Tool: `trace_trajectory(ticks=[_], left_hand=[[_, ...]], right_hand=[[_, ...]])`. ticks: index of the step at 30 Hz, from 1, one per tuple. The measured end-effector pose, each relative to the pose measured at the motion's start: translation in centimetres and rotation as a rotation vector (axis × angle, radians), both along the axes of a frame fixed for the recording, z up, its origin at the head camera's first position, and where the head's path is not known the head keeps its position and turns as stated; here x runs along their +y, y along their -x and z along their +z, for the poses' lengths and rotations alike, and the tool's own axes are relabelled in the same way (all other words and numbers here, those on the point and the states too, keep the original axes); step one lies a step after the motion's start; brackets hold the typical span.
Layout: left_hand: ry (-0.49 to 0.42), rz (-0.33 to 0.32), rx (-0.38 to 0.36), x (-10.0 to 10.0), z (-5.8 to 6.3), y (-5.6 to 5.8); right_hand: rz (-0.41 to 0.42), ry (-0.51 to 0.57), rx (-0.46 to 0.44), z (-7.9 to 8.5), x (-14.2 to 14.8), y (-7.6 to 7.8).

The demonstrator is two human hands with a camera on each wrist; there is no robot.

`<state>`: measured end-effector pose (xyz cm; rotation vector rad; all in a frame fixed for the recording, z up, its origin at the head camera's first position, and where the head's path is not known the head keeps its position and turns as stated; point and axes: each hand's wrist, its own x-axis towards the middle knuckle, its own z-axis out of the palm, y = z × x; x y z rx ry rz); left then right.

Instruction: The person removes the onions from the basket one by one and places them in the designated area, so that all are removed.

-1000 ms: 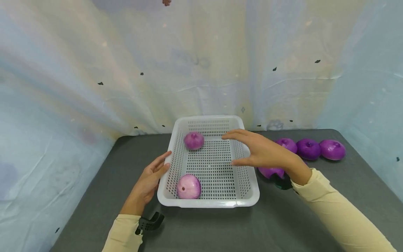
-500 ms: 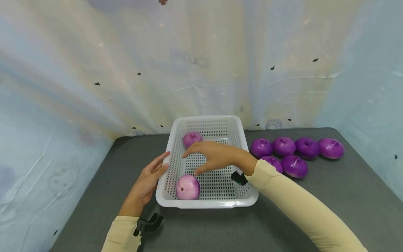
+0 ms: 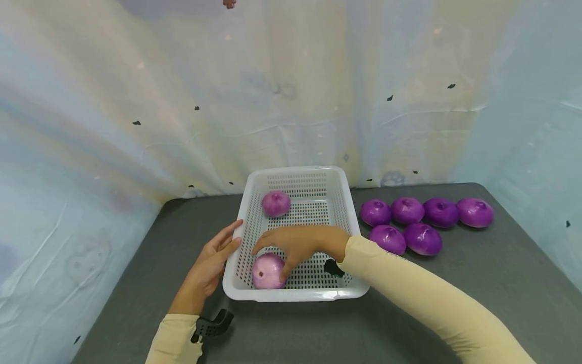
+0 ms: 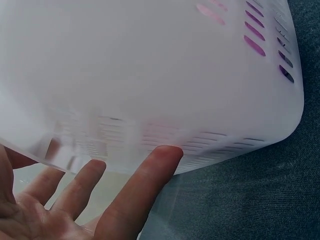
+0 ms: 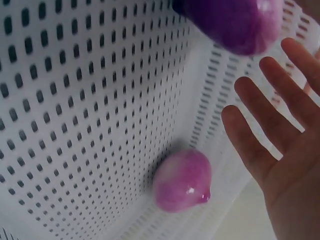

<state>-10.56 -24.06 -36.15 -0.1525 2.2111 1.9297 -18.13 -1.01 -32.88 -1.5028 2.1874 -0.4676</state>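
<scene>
A white perforated plastic basket (image 3: 297, 294) stands on the table with two red onions inside. The paler red onion (image 3: 268, 272) lies in its near left corner, the other red onion (image 3: 276, 203) toward the far left. My right hand (image 3: 297, 245) is lowered over the paler one, thumb on its right side and fingers above its far side. In the right wrist view the fingers (image 5: 255, 130) look straight and spread, and contact cannot be told. My left hand (image 3: 209, 268) touches the basket's left side with extended fingers; its thumb (image 4: 150, 185) lies against the outer wall.
Several glossy red onions (image 3: 423, 239) sit in two rows on the dark grey table (image 3: 291, 333), right of the basket. A pale patterned curtain (image 3: 282, 91) hangs behind and at both sides. A black strap (image 3: 213, 323) is on the left wrist.
My right hand has moved left from the basket's right side, then down toward the near onion. The left hand stays at the basket's left side. Both onions in the basket keep their places.
</scene>
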Motion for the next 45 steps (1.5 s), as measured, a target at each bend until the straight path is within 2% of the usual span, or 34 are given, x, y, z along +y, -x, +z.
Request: trace_trajectory(ticks=[6, 26, 37, 45], left_hand=[[-0.003, 0.000, 0.008, 0.0, -0.1, 0.0], [-0.013, 0.004, 0.006, 0.0, -0.2, 0.0], [-0.005, 0.015, 0.001, 0.0, -0.3, 0.1], [-0.006, 0.015, -0.004, 0.0, -0.3, 0.1]], right_hand=[[0.053, -0.046, 0.058, -0.3, -0.4, -0.4], [-0.007, -0.069, 0.049, -1.1, -0.4, -0.4], [-0.096, -0.085, 0.037, -1.1, 0.4, 0.8], [-0.093, -0.104, 0.067, -1.3, 0.5, 1.2]])
